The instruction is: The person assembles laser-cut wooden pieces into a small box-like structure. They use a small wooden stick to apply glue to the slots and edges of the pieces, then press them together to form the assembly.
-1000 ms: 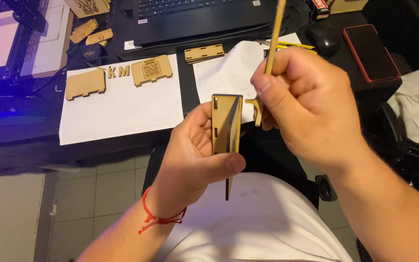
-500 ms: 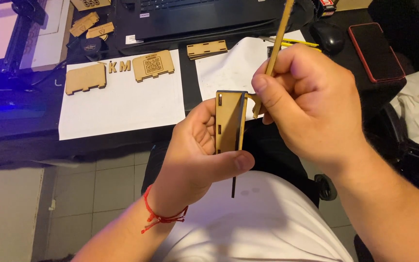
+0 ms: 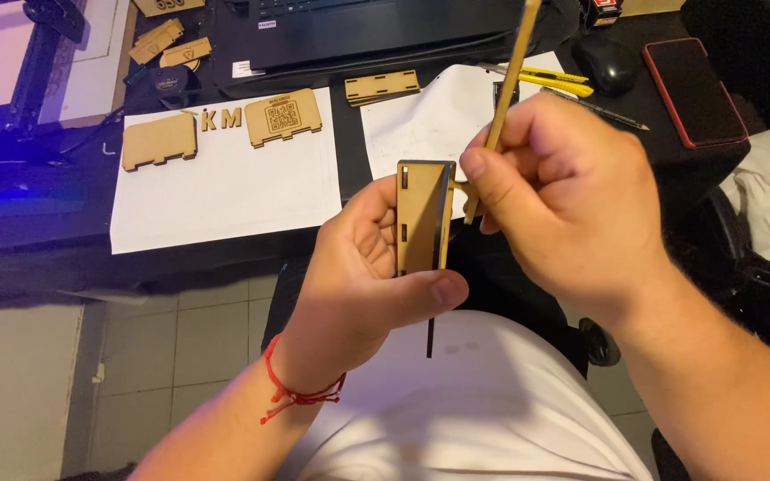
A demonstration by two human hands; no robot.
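My left hand (image 3: 369, 272) grips a narrow laser-cut wooden panel (image 3: 421, 218) with small slots, held upright in front of my lap; a thin dark strip pokes out below the thumb. My right hand (image 3: 572, 196) pinches a long thin wooden stick (image 3: 508, 85) that slants up past the top edge of the view, its lower end close to the panel's right edge. On the black desk behind lie a notched wooden panel (image 3: 159, 141), two small wooden letters (image 3: 222, 118) and a wooden panel with an engraved square code (image 3: 282, 116), all on a white paper sheet (image 3: 225, 187).
A laptop (image 3: 358, 27) stands at the back of the desk. Another slotted wooden piece (image 3: 382, 86), a second white sheet (image 3: 430, 125), a yellow utility knife (image 3: 552, 82), a pencil (image 3: 599, 109), a mouse (image 3: 606, 62) and a red-cased phone (image 3: 695, 91) lie to the right. More wooden parts (image 3: 167, 40) sit at back left.
Both hands have shifted slightly; the panel is turned a little so its face shows more, and the stick stays pinched beside its right edge.
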